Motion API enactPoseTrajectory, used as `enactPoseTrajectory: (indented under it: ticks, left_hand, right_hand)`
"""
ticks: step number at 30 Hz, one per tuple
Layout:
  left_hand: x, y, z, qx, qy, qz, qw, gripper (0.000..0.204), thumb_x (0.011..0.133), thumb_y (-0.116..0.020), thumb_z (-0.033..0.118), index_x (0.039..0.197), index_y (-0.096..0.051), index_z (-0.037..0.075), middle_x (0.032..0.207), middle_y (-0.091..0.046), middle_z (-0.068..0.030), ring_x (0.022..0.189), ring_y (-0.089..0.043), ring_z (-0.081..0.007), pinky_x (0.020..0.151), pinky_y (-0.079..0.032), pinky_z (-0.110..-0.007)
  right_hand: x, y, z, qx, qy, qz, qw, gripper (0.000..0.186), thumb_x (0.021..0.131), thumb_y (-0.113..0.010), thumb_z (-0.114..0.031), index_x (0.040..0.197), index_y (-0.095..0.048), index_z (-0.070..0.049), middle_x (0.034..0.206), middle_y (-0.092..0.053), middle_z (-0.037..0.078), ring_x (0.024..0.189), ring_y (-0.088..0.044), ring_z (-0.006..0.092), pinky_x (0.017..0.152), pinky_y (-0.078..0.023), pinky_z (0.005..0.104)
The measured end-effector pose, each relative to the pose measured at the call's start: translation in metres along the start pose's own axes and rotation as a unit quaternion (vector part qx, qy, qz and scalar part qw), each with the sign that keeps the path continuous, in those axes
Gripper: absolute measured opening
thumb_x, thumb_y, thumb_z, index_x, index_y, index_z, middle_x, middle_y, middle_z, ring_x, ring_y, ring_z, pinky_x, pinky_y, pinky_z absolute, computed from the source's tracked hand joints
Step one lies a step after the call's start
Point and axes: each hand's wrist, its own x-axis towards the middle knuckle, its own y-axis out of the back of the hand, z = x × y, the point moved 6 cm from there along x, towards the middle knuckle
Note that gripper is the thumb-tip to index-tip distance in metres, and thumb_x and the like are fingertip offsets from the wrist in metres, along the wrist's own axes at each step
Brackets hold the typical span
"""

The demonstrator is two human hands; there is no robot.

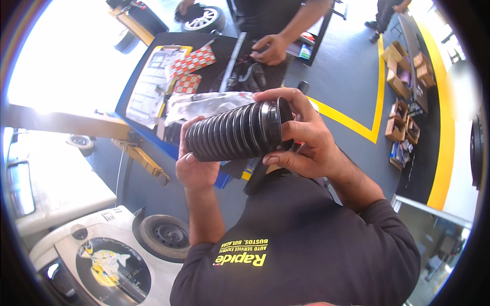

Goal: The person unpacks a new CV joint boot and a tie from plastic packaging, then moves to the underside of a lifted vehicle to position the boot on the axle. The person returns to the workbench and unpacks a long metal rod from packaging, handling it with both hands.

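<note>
A black ribbed rubber bellows boot [229,133] is held up level in front of my chest, between both hands. My left hand [198,166] grips its left end, thumb in front and fingers partly hidden behind the ribs. At the wider, collared right end, my right hand [306,131] has its fingers and thumb spread around the rim. Just beyond the boot, a crumpled clear plastic bag [204,106] lies on the dark worktable [162,43].
On the table are a clipboard with papers [148,84] and a red-and-white checked box [193,61]. Across it, another person's hand [270,49] rests by dark parts. A yellow lift arm [140,157] and a white vehicle [61,188] stand left; cardboard boxes [397,76] line the right.
</note>
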Motion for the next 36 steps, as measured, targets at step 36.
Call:
enactPoseTrajectory:
  ticks: [36]
  left_hand:
    - [0.202,-0.32,-0.676,0.206,0.237,-0.321,0.893,0.075,0.084,-0.091,0.015,0.146,-0.05,0.001,0.152,-0.051,-0.0255,0.145,-0.054,-0.0398,0.118,-0.051,-0.049]
  right_hand:
    - [-0.359,0.573,0.0,-0.216,-0.097,0.306,0.922,0.045,0.083,-0.089,-0.004,0.119,-0.063,-0.008,0.139,-0.049,0.019,0.128,-0.06,0.0338,0.096,-0.063,0.0404]
